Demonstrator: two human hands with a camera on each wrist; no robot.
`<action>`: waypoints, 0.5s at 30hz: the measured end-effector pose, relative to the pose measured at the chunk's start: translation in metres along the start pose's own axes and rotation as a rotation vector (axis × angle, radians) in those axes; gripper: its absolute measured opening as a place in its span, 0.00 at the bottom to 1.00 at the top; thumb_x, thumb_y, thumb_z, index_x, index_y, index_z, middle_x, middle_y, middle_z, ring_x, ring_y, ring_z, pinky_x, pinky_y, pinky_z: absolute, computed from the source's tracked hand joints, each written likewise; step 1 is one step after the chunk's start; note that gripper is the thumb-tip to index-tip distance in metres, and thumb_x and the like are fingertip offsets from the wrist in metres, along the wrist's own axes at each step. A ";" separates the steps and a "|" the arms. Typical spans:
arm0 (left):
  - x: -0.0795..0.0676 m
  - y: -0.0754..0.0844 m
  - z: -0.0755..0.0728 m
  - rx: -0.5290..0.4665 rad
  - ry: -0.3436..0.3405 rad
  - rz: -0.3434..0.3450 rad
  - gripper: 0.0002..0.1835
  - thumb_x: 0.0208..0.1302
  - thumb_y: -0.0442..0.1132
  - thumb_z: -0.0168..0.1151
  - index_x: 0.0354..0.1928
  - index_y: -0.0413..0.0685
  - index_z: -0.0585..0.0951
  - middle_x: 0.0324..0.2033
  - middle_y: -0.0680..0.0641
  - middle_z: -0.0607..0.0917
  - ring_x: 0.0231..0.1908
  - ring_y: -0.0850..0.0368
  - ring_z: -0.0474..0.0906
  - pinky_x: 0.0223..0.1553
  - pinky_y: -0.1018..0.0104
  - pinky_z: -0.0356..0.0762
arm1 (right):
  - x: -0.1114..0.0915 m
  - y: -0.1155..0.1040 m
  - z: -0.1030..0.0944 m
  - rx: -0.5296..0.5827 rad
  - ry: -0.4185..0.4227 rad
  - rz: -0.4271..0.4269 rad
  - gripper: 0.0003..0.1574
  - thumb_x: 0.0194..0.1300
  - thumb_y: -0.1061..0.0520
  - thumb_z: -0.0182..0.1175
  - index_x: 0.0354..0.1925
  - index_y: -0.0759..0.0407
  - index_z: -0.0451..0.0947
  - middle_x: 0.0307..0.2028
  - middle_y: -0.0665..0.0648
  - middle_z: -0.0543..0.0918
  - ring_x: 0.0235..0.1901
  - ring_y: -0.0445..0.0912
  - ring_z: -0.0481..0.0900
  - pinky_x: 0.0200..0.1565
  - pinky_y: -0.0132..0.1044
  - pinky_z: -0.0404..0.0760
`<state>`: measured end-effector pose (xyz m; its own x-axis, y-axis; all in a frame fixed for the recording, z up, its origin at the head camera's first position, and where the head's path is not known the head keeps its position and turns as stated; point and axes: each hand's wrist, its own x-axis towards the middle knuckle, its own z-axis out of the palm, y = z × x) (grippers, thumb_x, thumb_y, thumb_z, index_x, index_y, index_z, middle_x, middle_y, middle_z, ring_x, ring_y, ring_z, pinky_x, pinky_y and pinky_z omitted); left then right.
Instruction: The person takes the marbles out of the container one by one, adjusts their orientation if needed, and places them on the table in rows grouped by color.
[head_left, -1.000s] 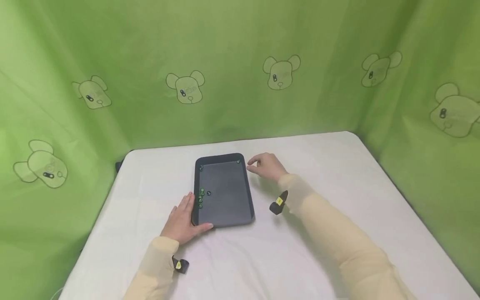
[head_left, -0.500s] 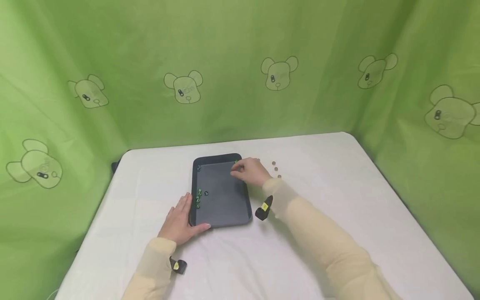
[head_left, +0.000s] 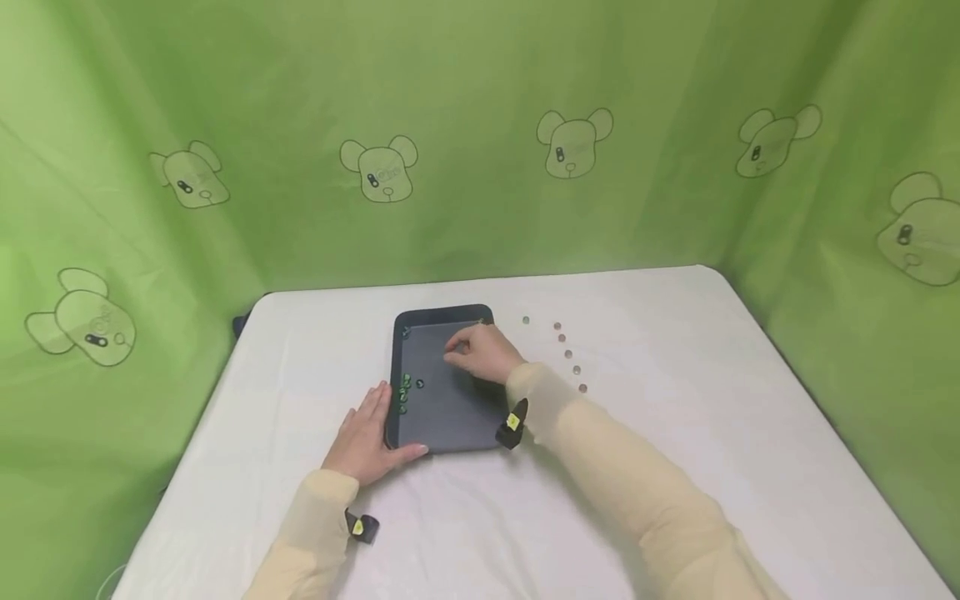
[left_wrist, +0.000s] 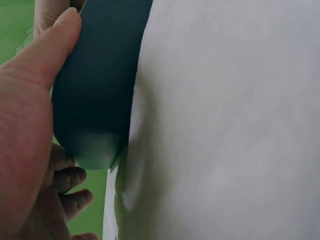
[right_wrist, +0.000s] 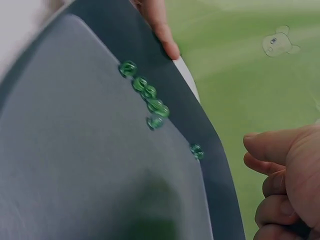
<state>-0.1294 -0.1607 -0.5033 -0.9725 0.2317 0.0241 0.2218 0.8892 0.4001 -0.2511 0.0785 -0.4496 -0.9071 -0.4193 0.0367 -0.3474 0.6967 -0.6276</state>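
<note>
A dark grey tray lies on the white table with green glass marbles in it. Several marbles cluster along its left wall, one marble sits just inside them, and another marble is at the far left corner. My left hand rests at the near left corner, fingers along the side and thumb along the near rim. Over the tray's right half hovers my right hand, thumb and forefinger brought near each other with a small gap, nothing visible between them. It partly covers the far right corner.
Right of the tray, several small round pieces form a slanting row on the white tabletop, with a green one nearer the tray. A green curtain with mouse-head drawings surrounds the table.
My right hand has moved left from beside the tray's far right corner to over the tray, uncovering the row of small pieces on the table. The left hand has stayed in place.
</note>
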 end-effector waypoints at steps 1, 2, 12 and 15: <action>0.000 0.000 0.000 0.001 -0.001 -0.001 0.65 0.48 0.75 0.61 0.75 0.40 0.47 0.74 0.43 0.51 0.73 0.47 0.46 0.70 0.41 0.48 | 0.000 -0.002 0.002 0.002 -0.010 -0.007 0.14 0.63 0.48 0.65 0.45 0.52 0.85 0.14 0.49 0.73 0.14 0.39 0.67 0.18 0.32 0.68; 0.000 0.000 0.000 0.002 -0.002 -0.002 0.65 0.48 0.75 0.61 0.75 0.40 0.47 0.74 0.43 0.51 0.73 0.47 0.46 0.70 0.41 0.48 | 0.001 -0.003 0.004 0.003 -0.019 -0.014 0.14 0.63 0.48 0.65 0.45 0.52 0.85 0.14 0.49 0.73 0.14 0.39 0.67 0.18 0.31 0.68; -0.001 0.001 -0.001 0.006 0.001 0.010 0.65 0.48 0.76 0.60 0.75 0.39 0.47 0.74 0.42 0.51 0.73 0.46 0.47 0.69 0.40 0.49 | 0.008 -0.011 0.026 -0.011 -0.081 -0.054 0.14 0.61 0.49 0.66 0.44 0.53 0.85 0.15 0.46 0.77 0.13 0.38 0.72 0.17 0.29 0.71; -0.001 0.002 -0.002 0.000 0.003 0.013 0.65 0.48 0.77 0.59 0.75 0.39 0.48 0.74 0.41 0.52 0.73 0.46 0.47 0.69 0.40 0.50 | 0.011 -0.012 0.031 -0.021 -0.101 -0.051 0.15 0.61 0.49 0.66 0.45 0.53 0.85 0.16 0.47 0.79 0.13 0.38 0.73 0.16 0.29 0.71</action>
<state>-0.1281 -0.1601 -0.5013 -0.9697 0.2421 0.0318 0.2344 0.8862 0.3997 -0.2493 0.0473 -0.4658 -0.8601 -0.5100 -0.0110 -0.3982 0.6846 -0.6105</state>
